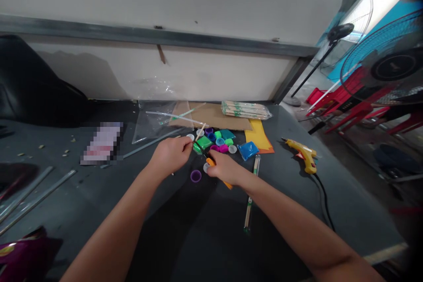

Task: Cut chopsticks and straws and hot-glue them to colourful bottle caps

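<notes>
My left hand (172, 155) is closed, its thumb and fingers pinched on a pale wooden stick (200, 132) that slants up beyond the fingertips. In my right hand (224, 168) is an orange-and-black utility knife (228, 184), its dark front end against or very near the stick by the left fingertips. Just past both hands lie several small coloured caps (220, 142), a green packet (204, 142) and a blue packet (247, 150). A purple cap (196, 176) sits nearer me, between the forearms.
A wrapped bundle of sticks (246, 109) lies on cardboard (211, 114) at the back. Rightward are yellow sheets (257, 134), a narrow stick packet (251, 194) and a corded yellow glue gun (302, 154). A blurred-out phone-like object (102, 143) and clear plastic (155, 119) are leftward.
</notes>
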Available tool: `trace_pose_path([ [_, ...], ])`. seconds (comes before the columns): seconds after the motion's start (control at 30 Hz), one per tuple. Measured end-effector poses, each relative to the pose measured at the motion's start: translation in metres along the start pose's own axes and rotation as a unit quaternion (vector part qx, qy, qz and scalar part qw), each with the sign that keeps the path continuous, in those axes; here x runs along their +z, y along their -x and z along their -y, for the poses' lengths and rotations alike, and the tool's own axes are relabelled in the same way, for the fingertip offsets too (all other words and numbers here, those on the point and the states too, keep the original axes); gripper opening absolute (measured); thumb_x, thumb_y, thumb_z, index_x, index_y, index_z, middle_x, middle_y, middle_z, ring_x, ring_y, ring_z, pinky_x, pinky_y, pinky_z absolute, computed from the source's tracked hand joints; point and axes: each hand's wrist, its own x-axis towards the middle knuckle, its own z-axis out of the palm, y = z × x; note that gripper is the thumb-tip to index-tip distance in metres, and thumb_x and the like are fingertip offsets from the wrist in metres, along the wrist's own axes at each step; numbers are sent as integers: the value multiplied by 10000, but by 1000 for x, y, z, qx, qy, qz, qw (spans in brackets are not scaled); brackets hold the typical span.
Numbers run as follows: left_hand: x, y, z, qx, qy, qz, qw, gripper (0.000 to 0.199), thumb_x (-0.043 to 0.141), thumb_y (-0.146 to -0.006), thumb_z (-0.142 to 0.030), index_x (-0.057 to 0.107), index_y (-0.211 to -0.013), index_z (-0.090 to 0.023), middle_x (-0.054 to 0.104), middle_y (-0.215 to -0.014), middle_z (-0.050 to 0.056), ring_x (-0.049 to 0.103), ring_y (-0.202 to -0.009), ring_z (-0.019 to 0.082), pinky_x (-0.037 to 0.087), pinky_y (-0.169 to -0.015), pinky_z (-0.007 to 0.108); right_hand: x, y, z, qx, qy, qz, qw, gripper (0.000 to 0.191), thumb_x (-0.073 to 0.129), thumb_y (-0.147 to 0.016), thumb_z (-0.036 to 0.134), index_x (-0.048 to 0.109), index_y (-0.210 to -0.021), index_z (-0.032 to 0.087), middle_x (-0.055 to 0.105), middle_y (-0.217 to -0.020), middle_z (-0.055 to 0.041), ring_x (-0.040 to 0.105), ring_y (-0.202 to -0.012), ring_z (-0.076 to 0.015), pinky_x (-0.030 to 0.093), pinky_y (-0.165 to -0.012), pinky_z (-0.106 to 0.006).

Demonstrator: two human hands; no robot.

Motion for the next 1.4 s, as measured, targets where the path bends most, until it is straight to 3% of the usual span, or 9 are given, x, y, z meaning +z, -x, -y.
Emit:
trace_pose_path([
  [0.23, -2, 1, 0, 5, -28, -15, 999, 276, 391, -868, -298, 624, -740, -224, 638, -642, 34, 553, -599, 189, 267, -539, 293, 6, -2, 0, 7, 38, -22, 999, 223, 569, -658, 284, 413, -802, 214, 525, -755, -28, 454, -654, -172, 271, -570, -281],
  [0.47, -30, 6, -6, 46, 104, -40, 993, 284, 433, -876, -349, 624, -713, -218, 580, -578, -20, 495, -532, 123, 309, -535, 242, -4, -6, -5, 45, -68, -68, 994, 239, 579, -596, 194, 411, -765, 217, 469, -691, 6, 405, -590, -128, 259, -528, -258],
  [0.57, -30, 5, 5, -4, 49, -13, 999, 256, 447, -863, -357, 664, -792, -241, 649, -653, -7, 546, -576, 147, 312, -539, 250, -9, -1, 0, 44, -242, 23, 969, 254, 541, -570, 184, 413, -786, 223, 408, -623, 53, 331, -494, -84, 227, -456, -216],
  [0.67, -15, 1, 23, -58, -43, 37, 997, 247, 451, -845, -329, 687, -858, -259, 708, -786, 32, 612, -689, 202, 326, -563, 267, -11, 3, 4, 90, -408, 147, 897, 298, 516, -519, 164, 406, -790, 223, 322, -534, 95, 228, -421, -52, 163, -395, -177],
  [0.77, 0, -2, 35, -53, -62, 62, 995, 233, 462, -838, -321, 684, -878, -265, 719, -858, 41, 639, -778, 223, 364, -598, 272, -13, 3, 2, 96, -474, 200, 852, 302, 531, -505, 143, 416, -777, 207, 320, -517, 104, 199, -407, -32, 146, -373, -153],
  [0.87, 11, -3, 40, -35, -72, 56, 995, 232, 467, -848, -331, 684, -891, -261, 719, -902, 45, 642, -842, 224, 401, -650, 275, -14, 0, -2, 91, -491, 217, 839, 296, 545, -519, 128, 428, -783, 198, 325, -513, 107, 194, -401, -23, 156, -365, -139],
  [1.13, 26, -7, 56, 15, 3, -11, 1000, 257, 474, -866, -288, 687, -999, -230, 709, -1038, 75, 619, -992, 226, 436, -867, 317, -12, -2, -4, 124, -440, 202, 866, 314, 512, -506, 129, 418, -795, 205, 326, -517, 108, 209, -390, -25, 160, -362, -144],
  [1.27, 10, -7, 57, -57, 108, -60, 991, 233, 529, -835, -344, 704, -930, -224, 726, -968, 61, 641, -896, 223, 463, -789, 316, -11, 2, -2, 123, -366, 217, 897, 309, 506, -525, 154, 419, -815, 214, 336, -549, 95, 233, -408, -41, 175, -382, -164],
  [1.4, -9, -3, 36, -119, 264, 68, 955, 336, 508, -815, -481, 683, -758, -200, 681, -678, 9, 586, -530, 144, 425, -510, 248, -4, 5, 5, 34, -135, 203, 969, 236, 567, -559, 188, 461, -769, 203, 467, -661, 31, 414, -533, -95, 259, -443, -214],
])
